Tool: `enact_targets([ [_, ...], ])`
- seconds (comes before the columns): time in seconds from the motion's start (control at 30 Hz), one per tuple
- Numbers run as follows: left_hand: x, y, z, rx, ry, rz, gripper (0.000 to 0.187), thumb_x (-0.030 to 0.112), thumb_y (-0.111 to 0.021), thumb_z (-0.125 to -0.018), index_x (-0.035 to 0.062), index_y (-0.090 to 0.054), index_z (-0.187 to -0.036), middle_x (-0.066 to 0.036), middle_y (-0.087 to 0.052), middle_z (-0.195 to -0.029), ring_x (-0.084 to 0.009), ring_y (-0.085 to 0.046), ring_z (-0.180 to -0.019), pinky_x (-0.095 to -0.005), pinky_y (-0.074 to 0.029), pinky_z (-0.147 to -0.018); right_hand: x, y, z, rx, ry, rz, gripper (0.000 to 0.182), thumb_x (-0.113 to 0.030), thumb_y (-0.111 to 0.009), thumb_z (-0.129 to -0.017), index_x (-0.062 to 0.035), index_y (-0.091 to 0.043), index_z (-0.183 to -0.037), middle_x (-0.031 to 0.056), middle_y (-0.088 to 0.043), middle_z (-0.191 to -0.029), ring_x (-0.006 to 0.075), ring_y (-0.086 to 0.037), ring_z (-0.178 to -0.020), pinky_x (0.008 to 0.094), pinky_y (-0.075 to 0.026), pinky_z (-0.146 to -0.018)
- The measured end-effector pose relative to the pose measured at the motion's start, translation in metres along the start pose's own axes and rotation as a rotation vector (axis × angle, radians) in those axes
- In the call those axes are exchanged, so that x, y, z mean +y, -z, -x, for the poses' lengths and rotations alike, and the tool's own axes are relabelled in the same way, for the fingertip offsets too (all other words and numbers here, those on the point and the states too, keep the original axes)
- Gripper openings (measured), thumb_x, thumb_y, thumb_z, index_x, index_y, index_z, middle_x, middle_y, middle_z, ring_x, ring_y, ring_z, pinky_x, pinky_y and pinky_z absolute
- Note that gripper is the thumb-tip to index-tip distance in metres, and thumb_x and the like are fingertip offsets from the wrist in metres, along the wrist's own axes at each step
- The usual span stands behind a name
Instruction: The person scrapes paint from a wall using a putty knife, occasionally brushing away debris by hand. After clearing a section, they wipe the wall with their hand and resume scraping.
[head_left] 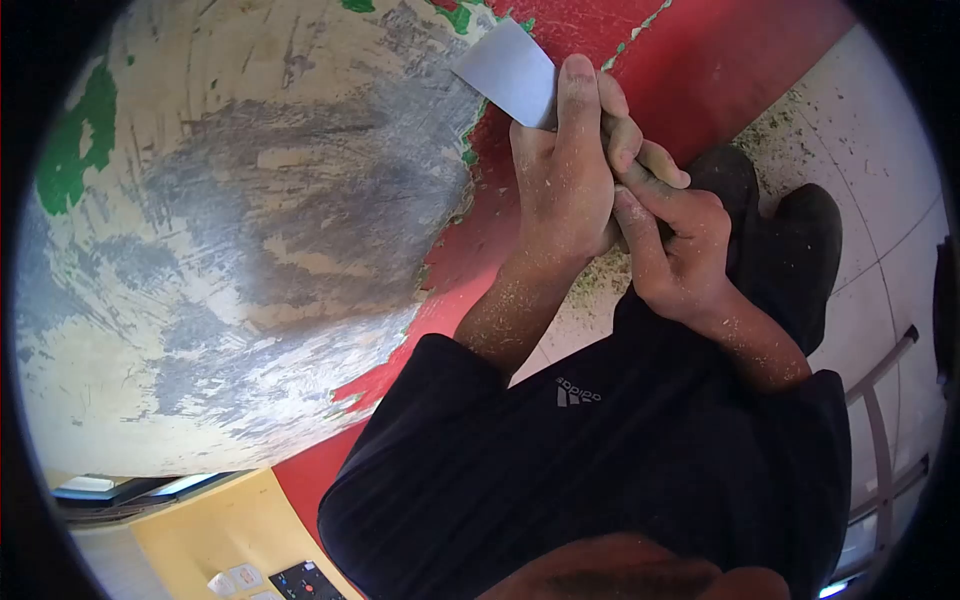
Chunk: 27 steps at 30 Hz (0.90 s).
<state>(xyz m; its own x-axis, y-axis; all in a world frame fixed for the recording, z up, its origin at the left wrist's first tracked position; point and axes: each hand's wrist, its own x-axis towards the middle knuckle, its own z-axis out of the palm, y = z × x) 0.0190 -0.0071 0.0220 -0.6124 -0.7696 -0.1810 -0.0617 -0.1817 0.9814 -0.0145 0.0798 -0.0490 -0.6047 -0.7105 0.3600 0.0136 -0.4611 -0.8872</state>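
My left hand (565, 185) is closed around a scraper, its thumb extended along it; the handle is hidden in the grip. The scraper's broad, flat metal blade (510, 75) points to the upper left and lies over the ragged edge between red paint (480, 220) and a scraped, pale and grey curved surface (330, 190). Against the left hand's fingers, my right hand (685, 250) is closed with its fingertips pinched together near where the handle would end. Whatever lies between those fingertips is hidden. Fine pale flakes cling to both hands and forearms.
Green paint patches (80, 140) remain on the scraped surface. Paint crumbs (785, 140) litter the tiled floor (880, 190) near my dark shoes (805, 230). A metal frame (880, 440) stands at the right. A yellow panel (215, 525) with cards shows at lower left.
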Motion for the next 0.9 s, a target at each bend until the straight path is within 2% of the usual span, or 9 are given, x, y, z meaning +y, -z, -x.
enact_targets([
  [0.07,-0.001,0.003,0.009,0.011,0.022,0.008,0.035,0.038,-0.034,-0.101,0.0101,-0.044,-0.084,0.0,-0.034,-0.054,-0.0183,-0.053,-0.044,-0.0397,-0.054,-0.049,-0.001,0.004,0.004,-0.037,0.067,0.059,0.024,0.002,-0.057,-0.083,0.0034,-0.064,-0.105,0.016,-0.053,-0.061,0.0177,-0.054,-0.048,0.0277,-0.044,-0.049],
  [0.17,0.011,-0.01,0.002,0.117,0.001,0.056,0.036,0.037,-0.036,-0.101,0.0053,-0.043,-0.084,-0.004,-0.036,-0.051,-0.0223,-0.051,-0.039,-0.0395,-0.051,-0.043,-0.009,0.006,-0.011,-0.032,0.069,0.046,0.023,0.002,-0.059,-0.081,0.003,-0.065,-0.104,0.0175,-0.055,-0.063,0.0233,-0.055,-0.049,0.0291,-0.045,-0.049],
  [0.2,0.014,-0.015,-0.001,0.133,0.0,0.098,0.036,0.037,-0.036,-0.101,0.0049,-0.043,-0.085,-0.004,-0.036,-0.051,-0.0224,-0.051,-0.039,-0.0386,-0.051,-0.043,-0.011,0.006,-0.014,-0.027,-0.029,-0.028,0.022,0.001,-0.06,-0.081,0.0026,-0.065,-0.102,0.0174,-0.056,-0.063,0.0231,-0.057,-0.05,0.0295,-0.045,-0.049],
  [0.3,0.005,-0.004,0.0,0.028,-0.048,0.114,0.036,0.037,-0.038,-0.1,0.0045,-0.043,-0.085,-0.004,-0.036,-0.05,-0.0227,-0.052,-0.039,-0.0394,-0.052,-0.043,-0.005,0.005,-0.009,-0.011,0.037,-0.044,0.021,0.002,-0.06,-0.081,0.0021,-0.066,-0.101,0.0174,-0.056,-0.064,0.023,-0.057,-0.05,0.0296,-0.044,-0.049],
  [0.4,0.011,-0.008,0.001,0.076,-0.036,0.04,0.036,0.036,-0.039,-0.1,0.0043,-0.043,-0.085,-0.004,-0.036,-0.05,-0.0222,-0.052,-0.038,-0.0393,-0.052,-0.043,-0.005,0.005,-0.012,-0.009,0.079,-0.037,0.021,0.002,-0.061,-0.081,0.0024,-0.066,-0.101,0.0171,-0.057,-0.065,0.0229,-0.058,-0.051,0.0294,-0.045,-0.049],
  [0.47,0.011,-0.009,0.003,0.124,-0.049,0.036,0.035,0.035,-0.038,-0.1,0.0042,-0.043,-0.084,-0.004,-0.035,-0.05,-0.0201,-0.05,-0.038,-0.0385,-0.053,-0.044,-0.004,0.007,-0.01,-0.061,0.022,-0.043,0.021,0.002,-0.061,-0.081,0.0026,-0.066,-0.101,0.0166,-0.058,-0.065,0.0228,-0.059,-0.052,0.0291,-0.045,-0.05],
  [0.67,-0.005,0.006,0.006,0.062,-0.05,-0.011,0.034,0.032,-0.037,-0.101,0.0042,-0.043,-0.082,-0.003,-0.036,-0.053,-0.0184,-0.053,-0.042,-0.0371,-0.054,-0.045,-0.002,-0.001,-0.015,0.027,0.108,-0.071,0.022,0.001,-0.061,-0.081,0.0029,-0.066,-0.102,0.0163,-0.056,-0.063,0.0213,-0.056,-0.049,0.0285,-0.044,-0.049],
  [0.8,0.048,-0.025,-0.005,0.089,-0.14,0.034,0.037,0.035,-0.037,-0.101,0.0044,-0.042,-0.081,-0.003,-0.036,-0.053,-0.0176,-0.052,-0.042,-0.0377,-0.054,-0.046,-0.012,0.001,-0.028,0.0,0.146,-0.066,0.021,0.002,-0.059,-0.082,0.003,-0.066,-0.102,0.0166,-0.055,-0.062,0.0188,-0.055,-0.049,0.0281,-0.044,-0.049],
  [0.9,0.012,-0.005,0.008,0.079,-0.022,-0.084,0.037,0.036,-0.038,-0.101,0.004,-0.043,-0.082,-0.003,-0.036,-0.052,-0.0199,-0.054,-0.041,-0.0383,-0.054,-0.046,-0.012,-0.003,-0.009,0.073,0.022,-0.097,0.017,0.002,-0.058,-0.082,0.0028,-0.066,-0.097,0.0165,-0.054,-0.061,0.0178,-0.054,-0.048,0.0285,-0.043,-0.048],
])
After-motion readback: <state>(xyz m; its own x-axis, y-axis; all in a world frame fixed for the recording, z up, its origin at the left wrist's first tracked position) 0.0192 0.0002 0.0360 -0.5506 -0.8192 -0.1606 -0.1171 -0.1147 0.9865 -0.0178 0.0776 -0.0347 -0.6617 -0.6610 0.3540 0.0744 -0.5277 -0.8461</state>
